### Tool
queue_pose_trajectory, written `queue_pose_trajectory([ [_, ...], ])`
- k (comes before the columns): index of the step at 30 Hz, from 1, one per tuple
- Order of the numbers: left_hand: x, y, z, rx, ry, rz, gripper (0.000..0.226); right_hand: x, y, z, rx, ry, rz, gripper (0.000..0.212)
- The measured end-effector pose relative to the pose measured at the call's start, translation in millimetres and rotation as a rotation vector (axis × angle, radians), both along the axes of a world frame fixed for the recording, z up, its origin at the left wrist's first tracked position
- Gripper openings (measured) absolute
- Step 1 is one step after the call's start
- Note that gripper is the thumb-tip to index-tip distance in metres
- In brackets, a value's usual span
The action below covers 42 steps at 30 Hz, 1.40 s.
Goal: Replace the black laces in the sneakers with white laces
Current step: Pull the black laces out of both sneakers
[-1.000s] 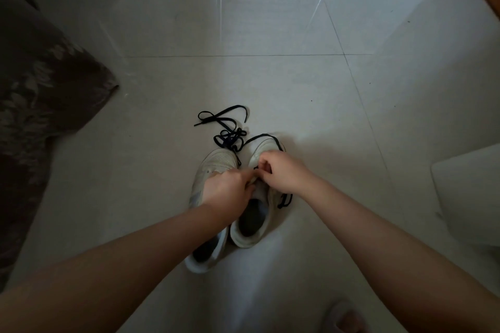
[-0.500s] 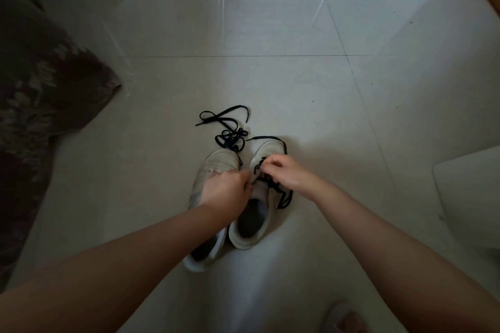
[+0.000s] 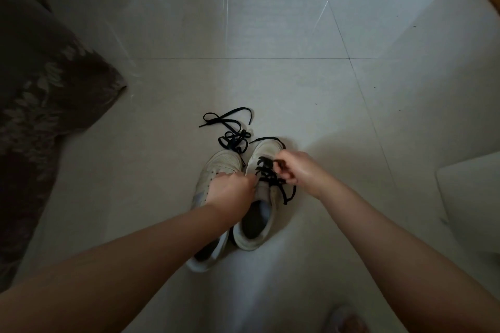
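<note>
White and scuffed, the two sneakers stood side by side, touching, on the pale tiled floor, toes away from the person. The left sneaker showed bare eyelets, and a loose black lace lay tangled on the tiles just beyond its toe. The right sneaker still carried its black lace crossed over the tongue, one end trailing past its right side. No brand or writing could be read. The left hand gripped the right sneaker's inner edge, fingers curled. The right hand pinched a loop of that lace; half a second earlier it had been over the tongue, and it had since drawn rightward, uncovering the crossings.
</note>
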<state>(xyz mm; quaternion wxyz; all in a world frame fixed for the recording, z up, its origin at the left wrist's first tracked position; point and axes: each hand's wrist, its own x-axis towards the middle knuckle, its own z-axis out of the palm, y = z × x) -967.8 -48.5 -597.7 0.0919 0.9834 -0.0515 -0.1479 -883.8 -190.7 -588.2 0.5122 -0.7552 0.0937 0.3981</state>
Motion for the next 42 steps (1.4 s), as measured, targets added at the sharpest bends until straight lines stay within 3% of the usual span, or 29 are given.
queue_pose_trajectory([
  [3, -0.6, 0.7, -0.2, -0.019, -0.003, 0.015, 0.028, 2.2, -2.2, -4.8, -0.419, -0.353, 0.521, 0.038],
  [6, -0.3, -0.4, 1.5, -0.014, -0.004, 0.022, 0.03, 0.8, 4.1, -4.8, -0.396, -0.484, 0.608, 0.027],
  [8, -0.6, -0.4, 1.5, -0.025, 0.007, 0.028, 0.029, -0.9, 6.9, 2.2, -0.189, -0.418, 0.45, 0.026],
  [11, -1.4, 2.2, 1.8, -0.042, 0.001, 0.037, 0.027, 4.5, 5.0, 16.6, 0.334, -0.055, -0.092, 0.023],
  [12, -1.9, 3.1, 1.7, -0.047, 0.004, 0.042, 0.027, 5.7, 3.2, 18.2, 0.391, 0.01, -0.172, 0.025],
  [14, -2.6, 2.6, 2.2, -0.052, 0.006, 0.042, 0.028, 4.8, 1.7, 16.1, 0.228, -0.015, -0.131, 0.031],
  [17, -1.4, -0.4, 3.3, -0.01, 0.001, 0.021, 0.029, 2.9, 0.3, 8.7, -0.325, -0.299, 0.292, 0.04],
  [19, -1.1, -1.1, 2.4, 0.013, -0.012, 0.001, 0.029, 0.9, 2.3, 3.7, -0.557, -0.42, 0.548, 0.052],
  [20, -1.4, -1.0, 1.9, 0.015, -0.015, -0.007, 0.029, -0.5, 4.7, 3.7, -0.616, -0.445, 0.575, 0.055],
  [24, -0.9, -0.7, -1.3, 0.02, -0.013, -0.017, 0.029, -1.2, 16.0, 4.5, -0.628, -0.462, 0.522, 0.065],
  [27, 0.1, -1.7, -4.9, 0.046, -0.023, -0.031, 0.032, 0.8, 22.8, 2.6, -0.65, -0.461, 0.627, 0.064],
  [32, -0.9, 0.4, -7.1, 0.011, -0.036, -0.034, 0.032, 5.9, 22.4, -7.1, -0.591, -0.486, 0.824, 0.025],
  [34, -2.0, 0.7, -5.5, 0.014, -0.047, -0.033, 0.032, 5.0, 19.1, -5.0, -0.375, -0.459, 0.723, 0.025],
  [36, -1.5, 0.3, -4.8, 0.027, -0.033, -0.024, 0.03, 4.0, 13.2, 6.7, -0.006, -0.312, 0.436, 0.022],
  [38, -0.2, -0.5, -3.7, 0.029, -0.019, -0.014, 0.029, 7.8, 4.0, 18.2, 0.226, -0.198, 0.213, 0.021],
  [40, -0.1, -1.3, -2.4, 0.027, -0.029, -0.022, 0.027, 10.9, -4.6, 20.5, 0.188, -0.19, 0.15, 0.025],
  [42, -0.9, -1.3, -1.5, 0.014, -0.034, -0.026, 0.026, 13.0, -9.5, 15.8, -0.072, -0.266, 0.247, 0.031],
])
